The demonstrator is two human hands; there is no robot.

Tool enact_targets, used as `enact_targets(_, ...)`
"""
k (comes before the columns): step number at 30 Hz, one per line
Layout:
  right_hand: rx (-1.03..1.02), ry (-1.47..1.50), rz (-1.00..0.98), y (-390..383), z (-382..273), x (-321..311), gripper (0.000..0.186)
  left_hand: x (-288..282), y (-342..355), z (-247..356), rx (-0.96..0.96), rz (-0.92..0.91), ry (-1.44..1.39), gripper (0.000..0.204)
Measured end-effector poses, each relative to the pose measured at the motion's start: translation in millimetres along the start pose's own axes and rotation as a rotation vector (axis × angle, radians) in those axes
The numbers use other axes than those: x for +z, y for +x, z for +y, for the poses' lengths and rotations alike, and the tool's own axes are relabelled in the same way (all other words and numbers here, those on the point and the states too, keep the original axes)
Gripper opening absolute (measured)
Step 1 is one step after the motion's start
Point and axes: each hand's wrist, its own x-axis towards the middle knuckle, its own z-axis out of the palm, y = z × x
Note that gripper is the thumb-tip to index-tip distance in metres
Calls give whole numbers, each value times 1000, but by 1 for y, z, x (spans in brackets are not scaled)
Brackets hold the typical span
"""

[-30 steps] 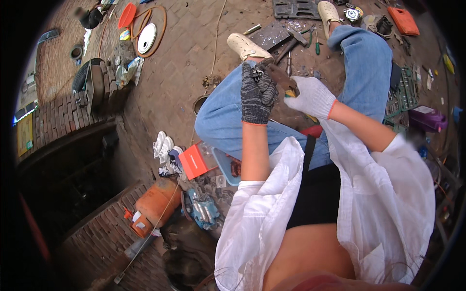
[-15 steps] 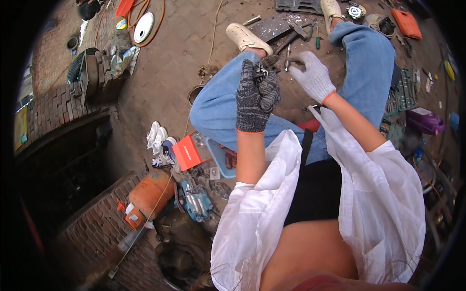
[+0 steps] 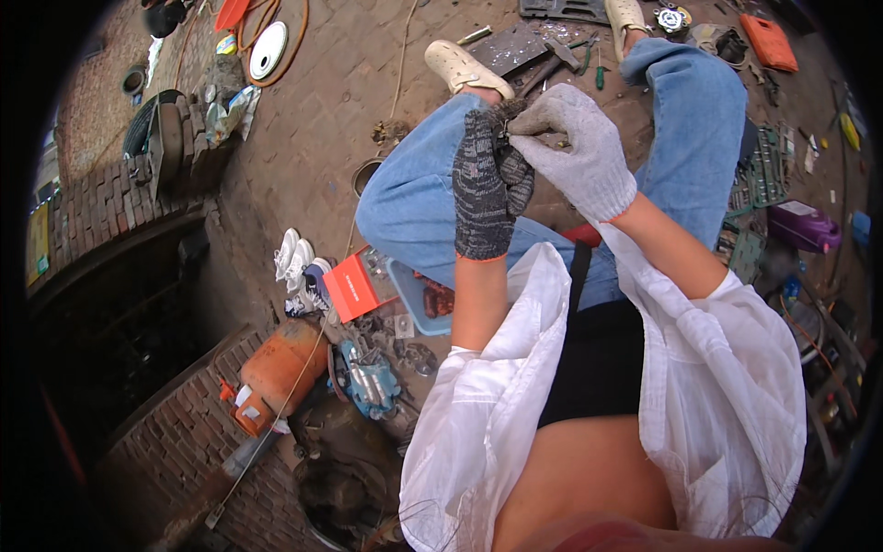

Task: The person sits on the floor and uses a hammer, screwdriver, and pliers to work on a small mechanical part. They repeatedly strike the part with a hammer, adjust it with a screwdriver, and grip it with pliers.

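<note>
My left hand (image 3: 485, 189), in a dark grey knitted glove, is closed around a small dark metal part (image 3: 506, 112). Most of that part is hidden by the fingers, so its kind cannot be made out. My right hand (image 3: 579, 152), in a light grey glove with an orange cuff, meets it at the top. Thumb and forefinger are pinched together against the part; whatever they grip is too small to see. Just beyond my hands lie a hammer (image 3: 561, 57) and a green-handled screwdriver (image 3: 600, 77), beside a dark metal plate (image 3: 510, 48).
A light blue basin (image 3: 405, 299) and a red box (image 3: 353, 289) sit left of my leg, near white shoes (image 3: 292, 258) and a rusty orange cylinder (image 3: 285, 363). On the right are a socket set (image 3: 765, 170) and a purple jug (image 3: 805, 227). A brick-edged pit (image 3: 138, 313) opens at far left.
My right hand has moved left and up to the part in my left hand, its thumb and forefinger now pinching there. The silver tool on the ground is now out of sight.
</note>
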Motion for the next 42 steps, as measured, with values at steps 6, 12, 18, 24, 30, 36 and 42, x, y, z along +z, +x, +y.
enact_targets(6, -20, -32, 6, -1, -9, -4, 12, 12, -10, -10, 168, -115, 153, 48)
enact_targets(12, 282, 234, 128, -11, -16, 4, 12, 28, -14, 1, 73, -113, 12, 43)
enact_targets(18, 405, 275, 31, -7, -18, -5, 17, 21, -12, -3, 879, -223, 1137, 32)
enact_targets(24, 650, 651, -100, -3, -11, -10, 18, 23, -12, -7, 799, -206, 1079, 32)
enact_targets(30, 723, 673, -182, 0, -17, -22, 20, 38, -24, 0, 284, -100, 586, 34)
enact_targets(36, 519, 366, -137, -3, -20, -14, 20, 34, -15, -5, 233, -71, 271, 44)
enact_targets(42, 576, 379, -144, 0, -16, -11, 22, 21, -8, -17, 573, -65, 822, 42)
